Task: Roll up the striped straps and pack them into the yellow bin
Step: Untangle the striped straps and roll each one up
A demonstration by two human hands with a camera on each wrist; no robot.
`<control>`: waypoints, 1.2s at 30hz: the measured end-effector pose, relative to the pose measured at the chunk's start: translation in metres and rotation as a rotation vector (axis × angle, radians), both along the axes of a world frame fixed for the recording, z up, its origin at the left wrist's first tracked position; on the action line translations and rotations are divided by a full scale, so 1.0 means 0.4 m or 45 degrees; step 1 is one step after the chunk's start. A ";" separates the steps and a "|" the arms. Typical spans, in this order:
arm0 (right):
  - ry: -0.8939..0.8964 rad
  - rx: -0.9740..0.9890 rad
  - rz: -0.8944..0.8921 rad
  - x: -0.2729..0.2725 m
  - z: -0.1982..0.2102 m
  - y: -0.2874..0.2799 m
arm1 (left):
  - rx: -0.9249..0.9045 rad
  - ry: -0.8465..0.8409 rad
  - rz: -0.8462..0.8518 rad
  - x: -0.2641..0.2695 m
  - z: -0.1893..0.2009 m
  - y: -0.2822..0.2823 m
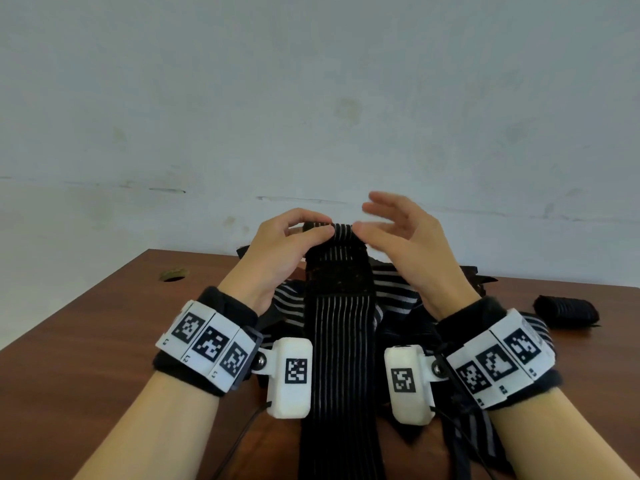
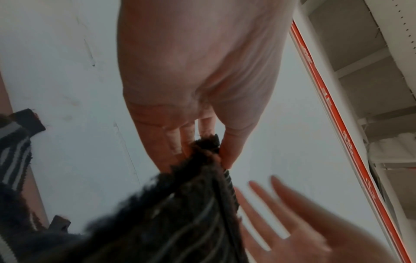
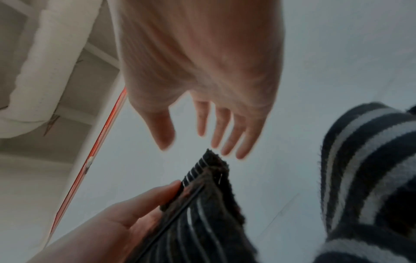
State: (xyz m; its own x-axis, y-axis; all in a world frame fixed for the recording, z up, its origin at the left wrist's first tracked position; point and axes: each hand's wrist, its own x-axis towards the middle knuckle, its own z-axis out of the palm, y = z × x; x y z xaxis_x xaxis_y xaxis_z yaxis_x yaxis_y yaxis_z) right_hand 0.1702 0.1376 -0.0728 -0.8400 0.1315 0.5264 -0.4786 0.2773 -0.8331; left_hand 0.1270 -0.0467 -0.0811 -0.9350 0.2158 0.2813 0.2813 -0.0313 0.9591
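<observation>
Two hands work above a brown wooden table (image 1: 104,327): the left hand (image 1: 277,247) pinches the top end of one long black elastic strap with thin white stripes (image 1: 341,341), held upright at centre, while the right hand (image 1: 405,237), fingers spread and holding nothing, hovers just beside it at 3 o'clock. One rolled black striped strap (image 1: 566,311) lies at 3 o'clock near the table's edge, and a loose heap of striped straps (image 1: 394,299), too tangled to count, sits beneath the wrists.

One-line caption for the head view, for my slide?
Left hand pinches the striped strap top; right hand open beside it.
</observation>
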 end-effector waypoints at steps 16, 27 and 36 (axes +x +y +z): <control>-0.154 -0.088 0.179 -0.004 -0.012 0.010 | 0.038 -0.013 -0.093 -0.005 0.007 -0.011; -0.140 -0.027 0.182 -0.006 -0.021 0.006 | -0.085 -0.180 -0.078 0.005 0.011 -0.015; -0.306 -0.115 0.214 0.004 -0.012 -0.006 | 0.022 -0.067 -0.064 -0.014 0.005 -0.024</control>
State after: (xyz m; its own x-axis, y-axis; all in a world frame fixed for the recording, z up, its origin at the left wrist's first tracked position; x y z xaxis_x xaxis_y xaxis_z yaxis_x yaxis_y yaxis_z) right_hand 0.1718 0.1350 -0.0776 -0.9530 0.0170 0.3023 -0.2977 0.1308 -0.9457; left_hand 0.1214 -0.0563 -0.0792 -0.9367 0.2583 0.2364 0.2285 -0.0604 0.9717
